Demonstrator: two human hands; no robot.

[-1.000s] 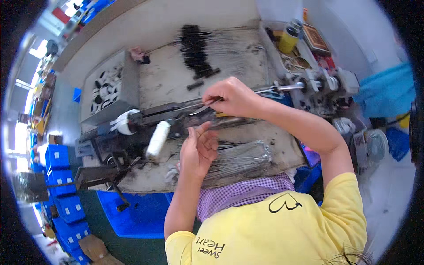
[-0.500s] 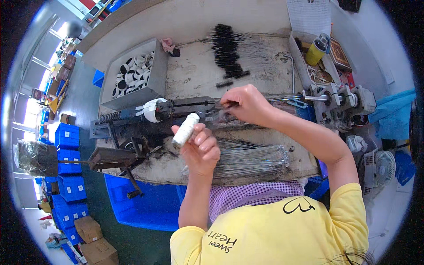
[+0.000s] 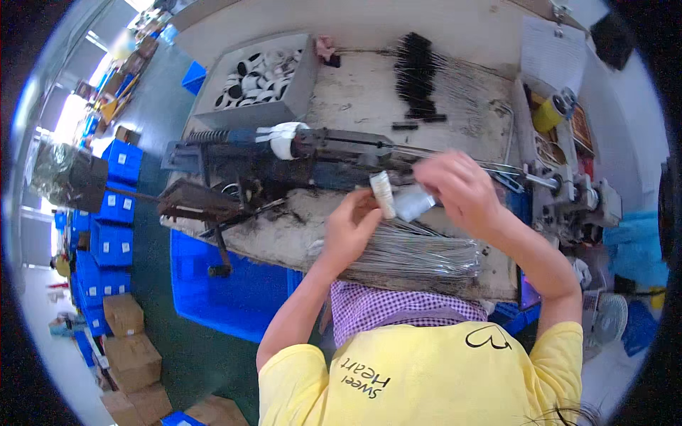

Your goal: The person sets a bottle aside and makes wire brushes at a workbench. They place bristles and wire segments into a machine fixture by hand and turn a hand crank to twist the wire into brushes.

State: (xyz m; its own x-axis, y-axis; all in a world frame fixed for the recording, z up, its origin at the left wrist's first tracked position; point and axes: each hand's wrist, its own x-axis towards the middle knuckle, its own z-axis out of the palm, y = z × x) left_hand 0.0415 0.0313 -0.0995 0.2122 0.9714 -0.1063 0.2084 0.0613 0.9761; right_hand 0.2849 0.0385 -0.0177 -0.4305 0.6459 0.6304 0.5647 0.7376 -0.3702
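Left hand (image 3: 352, 228) holds a white roll (image 3: 382, 194) near the wires (image 3: 419, 253); right hand (image 3: 462, 190) blurred, its grip I cannot tell.

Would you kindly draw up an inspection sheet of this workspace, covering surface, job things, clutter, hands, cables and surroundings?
Surface: pale workbench, darkly stained in places.
Job things: white roll, slightly tilted; blurred silvery piece beside it; thin wire bundle lying nearby.
Clutter: grey box of white-and-black rings; black bristly pieces; yellow bottle.
Hands: left hand holds the white roll; right hand blurred near the silvery piece, grip unclear.
Cables: nothing seen.
Surroundings: blue bins and cardboard boxes at left; fan at right.
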